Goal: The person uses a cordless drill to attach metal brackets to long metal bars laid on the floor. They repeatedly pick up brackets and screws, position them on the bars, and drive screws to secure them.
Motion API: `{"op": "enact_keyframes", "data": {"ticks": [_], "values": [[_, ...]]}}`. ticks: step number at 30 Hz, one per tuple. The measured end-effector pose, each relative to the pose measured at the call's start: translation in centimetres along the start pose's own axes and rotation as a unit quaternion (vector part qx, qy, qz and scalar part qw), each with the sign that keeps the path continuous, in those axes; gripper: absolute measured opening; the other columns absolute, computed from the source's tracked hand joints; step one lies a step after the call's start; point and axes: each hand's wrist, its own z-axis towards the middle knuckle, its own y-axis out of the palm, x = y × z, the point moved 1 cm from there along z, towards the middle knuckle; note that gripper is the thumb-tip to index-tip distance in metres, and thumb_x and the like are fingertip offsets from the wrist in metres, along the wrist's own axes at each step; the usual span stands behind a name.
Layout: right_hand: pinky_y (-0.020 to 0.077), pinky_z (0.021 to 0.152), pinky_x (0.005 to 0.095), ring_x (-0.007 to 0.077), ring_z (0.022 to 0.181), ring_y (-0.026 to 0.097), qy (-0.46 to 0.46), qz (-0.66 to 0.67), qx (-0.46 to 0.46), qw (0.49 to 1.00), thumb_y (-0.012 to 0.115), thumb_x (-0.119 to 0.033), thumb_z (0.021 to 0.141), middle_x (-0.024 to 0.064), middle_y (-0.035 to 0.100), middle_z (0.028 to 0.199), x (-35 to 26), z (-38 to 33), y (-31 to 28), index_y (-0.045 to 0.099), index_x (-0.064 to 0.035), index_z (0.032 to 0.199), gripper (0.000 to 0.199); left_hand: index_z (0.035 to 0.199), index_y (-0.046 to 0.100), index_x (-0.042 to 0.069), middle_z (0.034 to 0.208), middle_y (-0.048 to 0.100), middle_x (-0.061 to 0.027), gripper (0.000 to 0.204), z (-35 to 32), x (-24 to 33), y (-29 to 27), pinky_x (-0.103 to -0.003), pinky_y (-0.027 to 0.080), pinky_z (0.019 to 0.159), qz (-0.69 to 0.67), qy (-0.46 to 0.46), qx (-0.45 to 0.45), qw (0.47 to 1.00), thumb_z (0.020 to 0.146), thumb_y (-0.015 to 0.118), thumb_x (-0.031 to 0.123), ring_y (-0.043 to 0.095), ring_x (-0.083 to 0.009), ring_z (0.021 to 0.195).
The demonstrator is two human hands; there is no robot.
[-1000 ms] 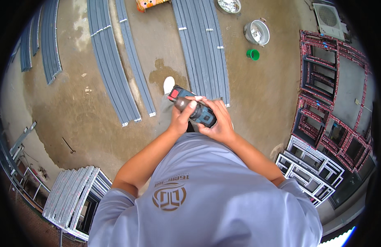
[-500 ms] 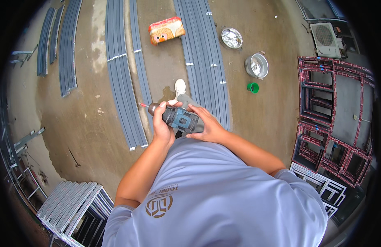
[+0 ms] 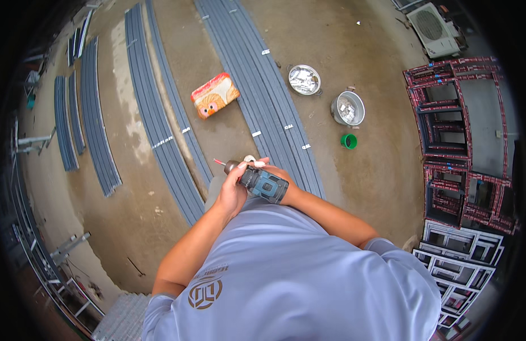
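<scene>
A teal and black cordless drill [image 3: 263,183] with a red-tipped bit pointing left is held in front of my chest. My left hand [image 3: 233,190] wraps around its front end near the chuck. My right hand [image 3: 283,177] grips the drill from behind, mostly hidden by the tool's body. Below the drill, on the concrete floor, lie long bundles of grey metal profiles [image 3: 268,91].
An orange and white box [image 3: 215,94] lies between profile bundles [image 3: 161,131]. Two metal pots [image 3: 347,108] and a green cup [image 3: 348,141] stand to the right. Stacked red and white window frames [image 3: 462,170] line the right side; an air-conditioner unit [image 3: 433,23] sits top right.
My view has swung so the floor and the orange box shifted down and toward the centre. The drill stays in both hands, its bit now pointing left.
</scene>
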Motion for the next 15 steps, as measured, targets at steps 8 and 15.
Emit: {"op": "enact_keyframes", "data": {"ticks": [8,15], "values": [[0.0557,0.083,0.0448,0.0400,0.095,0.069,0.073,-0.049,0.177,0.980,0.080,-0.015,0.072,0.0177,0.074,0.106,2.1,2.6,-4.5,0.069,-0.0073,0.124,0.054,0.153,0.045,0.003,0.160,0.042,-0.0154,0.079,9.7,6.0,-3.3,-0.045,-0.001,0.127,0.299,-0.178,-0.058,0.936,0.106,0.030,0.065,0.013,-0.0271,0.158],[0.0563,0.084,0.0493,0.0413,0.097,0.070,0.418,-0.134,0.279,0.854,0.071,-0.015,0.073,0.0218,0.074,0.105,5.4,1.2,-2.9,0.069,-0.0096,0.127,0.054,0.142,0.060,0.004,0.139,0.062,-0.0238,0.066,22.0,13.5,-15.9,-0.042,0.038,0.116,0.777,-0.081,-0.201,0.591,0.099,0.062,0.053,0.054,-0.0352,0.135]]}}
